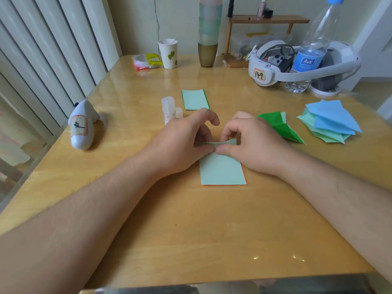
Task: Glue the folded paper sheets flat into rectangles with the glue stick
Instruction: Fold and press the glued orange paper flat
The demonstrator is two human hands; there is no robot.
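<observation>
Wooden worktop (131,209) under a glossy clear cover, filling most of the view. White vertical slats (42,60) along the left side. White headset (297,66) tagged 149 at the far right, with a clear water bottle (314,47) standing in front of its band. Tall stack of cups (209,32) at the far middle, beside a small wooden shelf (269,20). White plush toy (83,126) lying near the left edge. Pile of folded blue and pale green sheets (331,122) at the right, just beside a bright green folded sheet (282,126). Pale green paper with an orange underside (220,168) flat in the middle, near end free, far end lifted between both hands. Left hand (182,143) pinching that far end, thumb and curled fingers (212,117) clamped on the paper. Right hand (254,143) pinching the same end just beside it, thumb tip touching the left thumb, fingers curled down onto the raised flap. Finished pale green rectangle (195,99) with a dark green edge lying flat beyond the hands. White paper cup (168,53) with a green leaf print farther back, beside a crumpled plastic packet (146,61). Translucent glue stick (168,110) upright just behind the left hand, its cap (179,113) close beside it.
</observation>
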